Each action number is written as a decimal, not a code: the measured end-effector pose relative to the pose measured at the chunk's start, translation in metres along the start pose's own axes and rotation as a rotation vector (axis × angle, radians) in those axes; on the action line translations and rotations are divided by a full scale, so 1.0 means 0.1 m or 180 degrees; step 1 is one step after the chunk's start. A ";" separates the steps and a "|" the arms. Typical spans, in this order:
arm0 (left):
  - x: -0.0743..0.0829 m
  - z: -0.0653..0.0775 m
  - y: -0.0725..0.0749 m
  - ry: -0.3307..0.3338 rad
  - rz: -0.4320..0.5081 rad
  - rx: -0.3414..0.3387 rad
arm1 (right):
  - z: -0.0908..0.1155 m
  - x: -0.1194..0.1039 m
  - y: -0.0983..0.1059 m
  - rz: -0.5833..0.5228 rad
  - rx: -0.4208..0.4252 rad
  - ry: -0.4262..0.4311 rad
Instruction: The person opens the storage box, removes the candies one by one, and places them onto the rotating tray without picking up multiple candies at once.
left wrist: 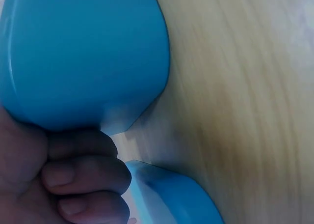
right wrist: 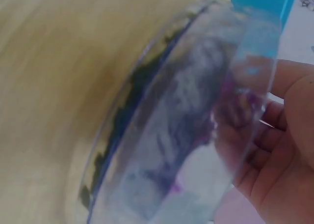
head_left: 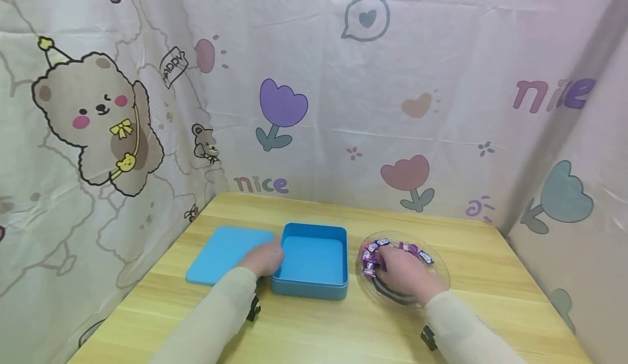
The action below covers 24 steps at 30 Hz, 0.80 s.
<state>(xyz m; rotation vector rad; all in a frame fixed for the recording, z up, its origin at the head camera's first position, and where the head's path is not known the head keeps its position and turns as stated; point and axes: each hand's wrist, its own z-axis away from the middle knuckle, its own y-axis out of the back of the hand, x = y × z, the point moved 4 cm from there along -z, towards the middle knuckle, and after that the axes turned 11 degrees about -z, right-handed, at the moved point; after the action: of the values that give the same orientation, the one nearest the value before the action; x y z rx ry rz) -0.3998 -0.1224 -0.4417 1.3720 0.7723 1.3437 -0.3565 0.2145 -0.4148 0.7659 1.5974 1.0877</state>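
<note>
A blue box without its lid stands in the middle of the table. My left hand grips its left wall, and in the left wrist view curled fingers lie against the outside of the box. To the right is a clear plastic dish with several candies in purple and dark blue wrappers. My right hand reaches down into this dish. Seen blurred through the dish wall in the right wrist view, its thumb and fingers close round a purple-wrapped candy.
A flat blue lid lies left of the box, partly behind the left hand. The wooden table runs back to a printed cloth hanging behind it and at both sides. A dark band shows at the front of the dish.
</note>
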 end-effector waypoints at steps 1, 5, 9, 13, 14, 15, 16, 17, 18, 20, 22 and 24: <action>0.00 0.00 0.00 0.0001 0.0005 0.0003 | -0.01 -0.01 -0.02 0.0023 0.0006 0.0030; 0.01 -0.02 0.01 -0.0007 -0.0023 0.0014 | -0.05 0.01 -0.06 0.0056 0.0039 0.0024; 0.06 -0.06 -0.01 -0.0050 -0.0138 0.0036 | -0.03 0.04 -0.08 -0.0004 0.0086 0.0013; 0.09 -0.07 -0.02 -0.0096 -0.0253 0.0058 | 0.02 0.09 -0.09 0.0052 0.0196 0.0070; 0.10 -0.08 -0.03 -0.0098 -0.0260 0.0055 | 0.03 0.10 -0.08 0.0074 0.0239 0.0078; 0.10 -0.08 -0.03 -0.0104 -0.0252 0.0061 | 0.05 0.11 -0.07 0.0082 0.0277 0.0071; 0.10 -0.08 -0.02 -0.0103 -0.0265 0.0069 | 0.06 0.12 -0.05 0.0089 0.0312 0.0073; 0.09 -0.08 -0.02 -0.0095 -0.0234 0.0079 | 0.06 0.12 -0.03 0.0076 0.0343 0.0054; 0.08 -0.07 -0.01 -0.0086 -0.0217 0.0104 | 0.07 0.13 0.00 0.0057 0.0373 0.0031; 0.05 -0.06 0.01 -0.0055 -0.0216 0.0175 | 0.08 0.14 0.07 0.0011 0.0433 -0.0006; 0.02 -0.04 0.05 -0.0045 -0.0307 0.0268 | 0.08 0.14 0.15 0.0010 0.0514 0.0026; 0.00 -0.02 0.11 -0.0068 -0.0428 0.0376 | 0.07 0.15 0.23 -0.0003 0.0638 0.0075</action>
<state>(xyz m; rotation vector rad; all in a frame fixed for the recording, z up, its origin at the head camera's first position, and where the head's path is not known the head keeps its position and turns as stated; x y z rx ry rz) -0.4038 -0.1254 -0.4321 1.3982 0.9254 1.1928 -0.3550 0.2391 -0.4000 0.8870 1.7446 0.9482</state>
